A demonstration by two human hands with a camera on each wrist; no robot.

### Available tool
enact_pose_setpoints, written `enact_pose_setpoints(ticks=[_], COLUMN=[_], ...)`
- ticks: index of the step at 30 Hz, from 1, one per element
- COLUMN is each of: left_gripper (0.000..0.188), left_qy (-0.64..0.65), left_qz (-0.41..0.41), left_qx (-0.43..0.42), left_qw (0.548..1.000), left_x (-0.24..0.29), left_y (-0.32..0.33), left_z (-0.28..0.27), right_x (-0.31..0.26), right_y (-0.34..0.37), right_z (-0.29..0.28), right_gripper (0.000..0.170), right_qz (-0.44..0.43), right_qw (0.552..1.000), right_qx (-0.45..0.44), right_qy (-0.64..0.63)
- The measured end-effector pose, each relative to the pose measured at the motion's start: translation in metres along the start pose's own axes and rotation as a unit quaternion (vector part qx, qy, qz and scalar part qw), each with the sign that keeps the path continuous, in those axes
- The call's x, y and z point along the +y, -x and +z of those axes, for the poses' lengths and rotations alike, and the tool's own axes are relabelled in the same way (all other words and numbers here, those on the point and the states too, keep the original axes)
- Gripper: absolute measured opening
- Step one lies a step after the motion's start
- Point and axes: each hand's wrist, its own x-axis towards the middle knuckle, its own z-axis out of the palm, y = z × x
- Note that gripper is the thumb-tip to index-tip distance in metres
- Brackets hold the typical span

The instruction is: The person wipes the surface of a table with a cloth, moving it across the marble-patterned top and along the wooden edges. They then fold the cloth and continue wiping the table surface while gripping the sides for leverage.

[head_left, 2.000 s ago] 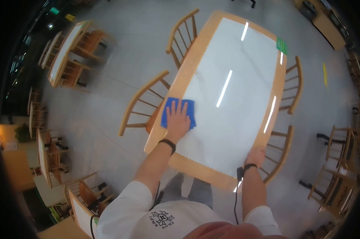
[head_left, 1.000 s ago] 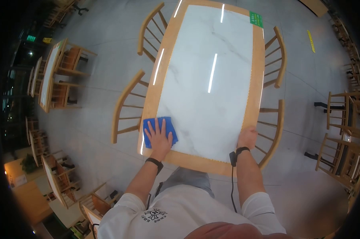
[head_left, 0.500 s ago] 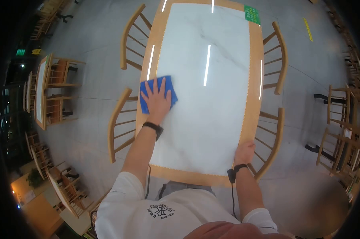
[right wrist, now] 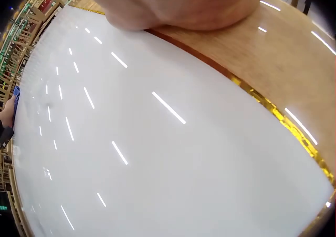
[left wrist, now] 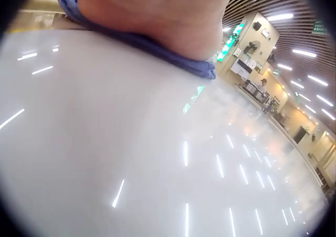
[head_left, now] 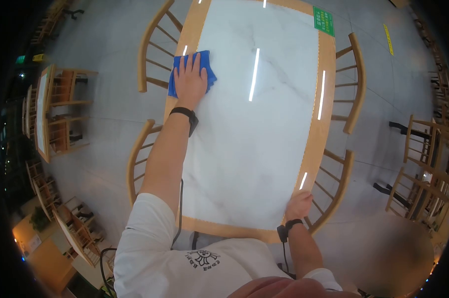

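In the head view, my left hand [head_left: 191, 85] lies flat with spread fingers on a blue cloth [head_left: 211, 79], over the left wooden border of a white marbled table [head_left: 244, 149]. The left wrist view shows the heel of this hand [left wrist: 152, 22] on the cloth [left wrist: 194, 66], low against the glossy top. My right hand [head_left: 299, 204] holds the table's right edge near the close corner, fingers curled over it. Up close, the right hand's heel [right wrist: 184, 6] covers part of the wooden border [right wrist: 283, 53]; its fingertips are hidden.
Wooden chairs stand on both long sides, including one at the left [head_left: 142, 49] and one at the near right [head_left: 336, 193]. A green sign [head_left: 324, 21] lies at the far right border. A black cable [head_left: 179, 213] hangs by my left arm. More tables and chairs stand farther out.
After an earlier pull back toward my body, my left hand and the cloth have slid forward along the left border, the arm now stretched farther. My right hand stays at the right edge.
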Motion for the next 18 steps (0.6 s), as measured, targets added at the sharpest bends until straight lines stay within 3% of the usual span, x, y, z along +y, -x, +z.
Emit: enact_pose_setpoints(ticks=[7, 13, 18], left_gripper=[0.061, 0.061, 0.064], left_qy=[0.019, 0.056, 0.072], left_qz=[0.005, 0.017, -0.009], left_qx=[-0.022, -0.055, -0.09], left_qw=[1.0, 0.997, 0.993], left_x=[0.001, -0.007, -0.022], left_y=[0.043, 0.162, 0.292], left_z=[-0.016, -0.058, -0.104], right_x=[-0.004, -0.018, 0.004], right_y=[-0.003, 0.006, -0.014], right_z=[-0.002, -0.013, 0.009], right_gripper=[0.06, 0.067, 0.065], right_qz=[0.0, 0.013, -0.025], right_qw=[0.999, 0.998, 0.998], right_qx=[-0.027, -0.043, -0.02], right_qy=[-0.024, -0.049, -0.048])
